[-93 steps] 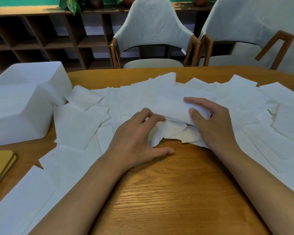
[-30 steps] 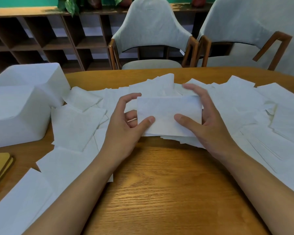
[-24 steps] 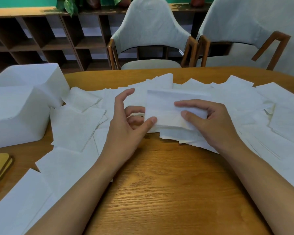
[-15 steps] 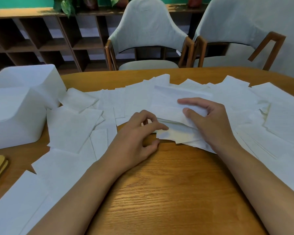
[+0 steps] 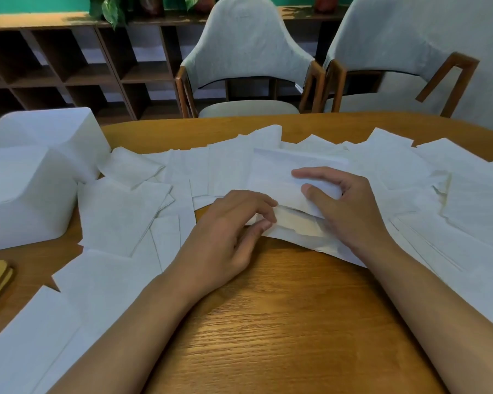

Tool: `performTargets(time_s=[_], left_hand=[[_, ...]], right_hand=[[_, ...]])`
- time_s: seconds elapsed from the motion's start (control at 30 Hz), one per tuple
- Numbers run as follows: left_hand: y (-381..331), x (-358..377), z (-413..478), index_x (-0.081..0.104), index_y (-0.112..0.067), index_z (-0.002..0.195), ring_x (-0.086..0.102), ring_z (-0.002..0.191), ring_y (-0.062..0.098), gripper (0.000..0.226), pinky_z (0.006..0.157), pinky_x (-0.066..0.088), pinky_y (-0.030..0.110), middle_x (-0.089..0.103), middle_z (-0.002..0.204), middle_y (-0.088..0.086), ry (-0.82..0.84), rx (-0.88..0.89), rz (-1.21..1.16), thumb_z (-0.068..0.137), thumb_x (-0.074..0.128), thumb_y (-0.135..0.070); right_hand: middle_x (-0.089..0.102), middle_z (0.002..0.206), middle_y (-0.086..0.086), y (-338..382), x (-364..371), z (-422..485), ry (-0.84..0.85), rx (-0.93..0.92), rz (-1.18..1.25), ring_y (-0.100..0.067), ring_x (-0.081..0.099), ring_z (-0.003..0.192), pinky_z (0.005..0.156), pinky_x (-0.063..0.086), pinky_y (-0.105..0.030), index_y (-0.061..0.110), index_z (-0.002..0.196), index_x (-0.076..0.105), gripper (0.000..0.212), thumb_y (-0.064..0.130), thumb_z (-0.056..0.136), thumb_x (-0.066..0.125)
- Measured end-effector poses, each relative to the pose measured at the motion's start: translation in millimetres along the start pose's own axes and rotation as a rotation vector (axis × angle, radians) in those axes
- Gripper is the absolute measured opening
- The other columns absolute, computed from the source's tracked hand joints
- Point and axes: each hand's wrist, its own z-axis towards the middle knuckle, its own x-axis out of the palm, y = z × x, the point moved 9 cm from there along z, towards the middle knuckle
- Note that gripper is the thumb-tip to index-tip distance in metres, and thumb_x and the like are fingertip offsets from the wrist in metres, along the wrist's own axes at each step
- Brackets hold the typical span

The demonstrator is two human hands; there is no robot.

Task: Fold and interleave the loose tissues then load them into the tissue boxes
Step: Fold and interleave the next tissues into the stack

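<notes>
Interleaving looks to be the step in hand. The right hand (image 5: 345,214) holds the folded stack (image 5: 279,177), its grip clamped on the stack's right end with the thumb on the near face and the fingers over the top. This tips the near edge up off the tabletop (image 5: 282,322). Just under that raised edge lies a lower sheet (image 5: 296,227). The left hand (image 5: 225,234) sits at the stack's left with its grip closed, and the thumb and curled fingertips appear to pinch that sheet's left edge.

The next move, as I judge it, calls for slipping that sheet's flap into the stack's fold and squaring the edges. It needs a light pull, since such thin paper tears easily and drags its neighbours.

Loose tissues (image 5: 120,214) lie flat and overlapping to the left, right and behind the stack, so much folding seems left to do.

Well to the left of the stack stand the nearer tissue box (image 5: 26,194) and the farther tissue box (image 5: 52,132), one behind the other and touching. No opening shows from this side, so I cannot tell what is in them. No tissue sticks out of either.
</notes>
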Motion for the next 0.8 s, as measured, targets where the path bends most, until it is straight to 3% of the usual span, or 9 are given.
performTargets(time_s=[0.17, 0.27, 0.37, 0.47, 0.53, 0.6, 0.7, 0.8], left_hand=[[2.3, -8.7, -2.6, 0.061, -0.025, 0.117, 0.067, 0.101, 0.001, 0.013, 0.082, 0.053, 0.021, 0.071, 0.117, -0.014, -0.058, -0.053, -0.026, 0.106, 0.055, -0.020], [-3.7, -23.8, -3.6, 0.056, -0.028, 0.116, 0.069, 0.105, 0.003, 0.015, 0.083, 0.059, 0.031, 0.071, 0.116, -0.015, -0.202, -0.042, -0.081, 0.107, 0.052, -0.018], [-8.0, -40.2, -6.1, 0.055, -0.023, 0.115, 0.068, 0.092, 0.006, 0.013, 0.075, 0.057, 0.032, 0.066, 0.106, -0.016, -0.356, -0.014, -0.081, 0.107, 0.052, -0.013], [-10.4, -56.1, -11.6, 0.060, -0.019, 0.113, 0.062, 0.090, 0.007, 0.012, 0.072, 0.052, 0.031, 0.058, 0.102, -0.020, -0.506, 0.007, -0.036, 0.104, 0.054, -0.014], [-9.1, -62.8, -13.8, 0.061, -0.023, 0.114, 0.065, 0.092, 0.017, 0.013, 0.072, 0.054, 0.036, 0.061, 0.104, -0.019, -0.560, -0.010, -0.032, 0.104, 0.055, -0.018], [-9.0, -63.9, -13.0, 0.064, -0.024, 0.113, 0.066, 0.092, 0.021, 0.013, 0.074, 0.054, 0.039, 0.064, 0.105, -0.017, -0.554, -0.015, -0.030, 0.104, 0.056, -0.019], [-8.4, -62.3, -11.1, 0.070, -0.013, 0.112, 0.066, 0.092, 0.006, 0.013, 0.076, 0.054, 0.027, 0.067, 0.102, -0.016, -0.527, -0.025, -0.038, 0.104, 0.059, -0.013], [-6.0, -68.8, -11.2, 0.068, -0.013, 0.116, 0.065, 0.087, 0.000, 0.015, 0.069, 0.051, 0.019, 0.065, 0.097, -0.016, -0.556, -0.071, -0.049, 0.102, 0.063, -0.013]], right_hand=[[0.065, 0.123, 0.024, 2.5, -3.4, 0.8, -0.024, -0.002, 0.000, 0.003, 0.051, 0.122, 0.084, 0.031, 0.009, 0.040, 0.108, 0.074, 0.025, 0.020, 0.097, 0.064], [0.065, 0.125, 0.022, 0.6, -4.1, 0.5, -0.026, 0.009, 0.008, 0.002, 0.051, 0.122, 0.085, 0.032, 0.008, 0.038, 0.109, 0.075, 0.025, 0.019, 0.097, 0.064], [0.066, 0.123, 0.023, 0.7, -3.3, 0.6, -0.027, 0.015, 0.012, 0.004, 0.052, 0.120, 0.085, 0.034, 0.007, 0.039, 0.108, 0.075, 0.023, 0.022, 0.098, 0.063], [0.068, 0.116, 0.028, 10.2, 1.8, -1.3, 0.033, -0.024, 0.070, 0.007, 0.055, 0.116, 0.094, 0.042, -0.009, 0.043, 0.105, 0.074, 0.017, 0.044, 0.097, 0.059], [0.068, 0.112, 0.030, 20.6, 8.8, -7.3, 0.134, -0.063, 0.139, 0.002, 0.059, 0.113, 0.101, 0.048, -0.029, 0.049, 0.103, 0.073, 0.030, 0.063, 0.092, 0.048], [0.063, 0.113, 0.038, 32.3, 17.1, -15.9, 0.233, -0.122, 0.152, 0.007, 0.057, 0.112, 0.098, 0.050, -0.036, 0.053, 0.102, 0.072, 0.038, 0.073, 0.091, 0.042], [0.061, 0.105, 0.041, 39.8, 30.1, -26.9, 0.337, -0.125, 0.170, 0.011, 0.057, 0.104, 0.080, 0.056, -0.019, 0.058, 0.093, 0.073, 0.014, 0.063, 0.087, 0.061], [0.061, 0.097, 0.046, 32.2, 32.4, -29.4, 0.290, -0.102, 0.064, 0.015, 0.057, 0.102, 0.067, 0.050, -0.007, 0.050, 0.090, 0.071, 0.018, 0.062, 0.077, 0.072]])
